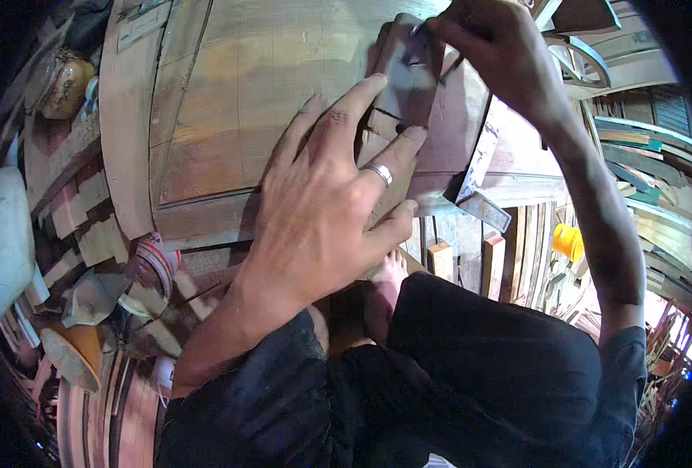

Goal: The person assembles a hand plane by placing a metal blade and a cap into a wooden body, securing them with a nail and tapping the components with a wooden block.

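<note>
What looks like a wooden hand plane (pixel 420 97), a long dark block with a slot and a shiny metal part, lies tilted over the wooden panel (pixel 237 109). My left hand (pixel 322 195), with a ring on one finger, grips its near end; the fingers reach over the block and the thumb lies at its right side. The palm hides part of that end. At the far end my right hand (pixel 486 35) is closed, its fingertips pinched beside the metal part. A thin dark edge shows below those fingers, but what they hold cannot be made out.
A paint-stained wooden strip (pixel 480 160) ends in a metal piece (pixel 484 212) right of the panel. Offcuts, a round container (pixel 149 274) and an orange cone-shaped thing (pixel 77 355) crowd the left. A yellow container (pixel 568 242) and stacked boards (pixel 650 168) are at right.
</note>
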The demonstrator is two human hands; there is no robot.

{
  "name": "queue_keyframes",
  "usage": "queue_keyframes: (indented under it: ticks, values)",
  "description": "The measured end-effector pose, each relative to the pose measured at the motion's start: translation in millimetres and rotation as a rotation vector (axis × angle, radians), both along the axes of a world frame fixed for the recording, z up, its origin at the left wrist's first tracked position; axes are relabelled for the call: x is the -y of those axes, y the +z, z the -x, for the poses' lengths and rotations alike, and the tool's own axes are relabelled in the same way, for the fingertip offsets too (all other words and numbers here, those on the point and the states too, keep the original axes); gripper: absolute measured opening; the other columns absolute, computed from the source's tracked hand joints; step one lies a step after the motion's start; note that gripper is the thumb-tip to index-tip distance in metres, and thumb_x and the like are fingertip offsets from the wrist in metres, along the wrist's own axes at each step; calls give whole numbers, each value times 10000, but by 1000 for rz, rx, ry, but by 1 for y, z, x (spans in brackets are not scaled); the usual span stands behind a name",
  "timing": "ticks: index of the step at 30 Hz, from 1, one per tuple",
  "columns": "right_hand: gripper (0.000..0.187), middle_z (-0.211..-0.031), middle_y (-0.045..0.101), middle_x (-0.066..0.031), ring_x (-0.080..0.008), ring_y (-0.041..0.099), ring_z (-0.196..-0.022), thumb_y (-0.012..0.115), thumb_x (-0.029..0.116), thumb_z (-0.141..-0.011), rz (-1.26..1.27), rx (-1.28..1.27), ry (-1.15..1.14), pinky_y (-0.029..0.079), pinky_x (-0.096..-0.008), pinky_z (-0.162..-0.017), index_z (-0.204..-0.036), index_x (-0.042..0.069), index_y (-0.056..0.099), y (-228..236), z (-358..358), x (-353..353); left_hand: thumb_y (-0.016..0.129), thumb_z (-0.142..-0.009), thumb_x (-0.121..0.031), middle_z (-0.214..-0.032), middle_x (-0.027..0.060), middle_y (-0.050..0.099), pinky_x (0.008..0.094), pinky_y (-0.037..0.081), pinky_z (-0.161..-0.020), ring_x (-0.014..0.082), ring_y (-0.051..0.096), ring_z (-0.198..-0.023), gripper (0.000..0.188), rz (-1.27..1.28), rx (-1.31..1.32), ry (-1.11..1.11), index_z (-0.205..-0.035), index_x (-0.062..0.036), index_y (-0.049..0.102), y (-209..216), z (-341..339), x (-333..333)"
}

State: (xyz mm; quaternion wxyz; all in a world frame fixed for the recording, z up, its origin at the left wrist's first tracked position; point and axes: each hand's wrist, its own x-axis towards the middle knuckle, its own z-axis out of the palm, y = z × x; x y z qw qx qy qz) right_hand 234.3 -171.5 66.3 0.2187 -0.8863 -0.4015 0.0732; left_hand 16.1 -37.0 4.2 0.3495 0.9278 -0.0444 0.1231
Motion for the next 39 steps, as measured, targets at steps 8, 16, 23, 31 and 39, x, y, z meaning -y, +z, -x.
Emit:
queue_keyframes:
  ticks: [8, 16, 23, 31, 39]
  values:
    - [175, -740, 680, -126, -203, 659, -669, 750, 167, -994, -5, -5, 54, 513, -390, -624, -887, 35, 708, -2, 5, 0, 818, -812, -317, -1649, 236, 408, 538, 400, -1200, 439, 482, -1450, 505, -32, -3, 13, -1243, -57, 787, -1, 1, 1]
    - [168, -766, 717, -116, -170, 677, -676, 738, 148, -1006, -31, 51, 244, 530, -365, -626, -894, 26, 712, -9, 10, 10, 814, -814, -328, -1635, 257, 425, 568, 390, -1204, 491, 476, -1434, 570, -67, 2, 31, -1342, -122, 762, 1, 4, 5]
    - [209, -735, 700, -57, -196, 633, -627, 792, 250, -966, 300, 362, 151, 518, -358, -615, -879, 69, 736, 18, 38, 5, 792, -825, -330, -1649, 257, 416, 559, 373, -1218, 486, 482, -1434, 566, -38, -7, 9, -1340, -97, 764, 1, 3, 5]
    - [176, -781, 724, -110, -201, 688, -684, 775, 170, -981, 121, 154, 181, 539, -360, -632, -894, 28, 720, 5, 33, 8, 806, -813, -329, -1621, 258, 449, 555, 372, -1223, 482, 489, -1432, 542, -44, 1, 13, -1309, -111, 780, -4, 4, 6]
    - [187, -750, 716, -107, -194, 700, -694, 760, 175, -980, 77, 64, 105, 539, -368, -631, -872, 35, 702, 6, 11, 2, 816, -809, -331, -1629, 273, 431, 558, 388, -1210, 489, 482, -1440, 566, -21, -4, 21, -1338, -134, 770, 2, 0, 4]
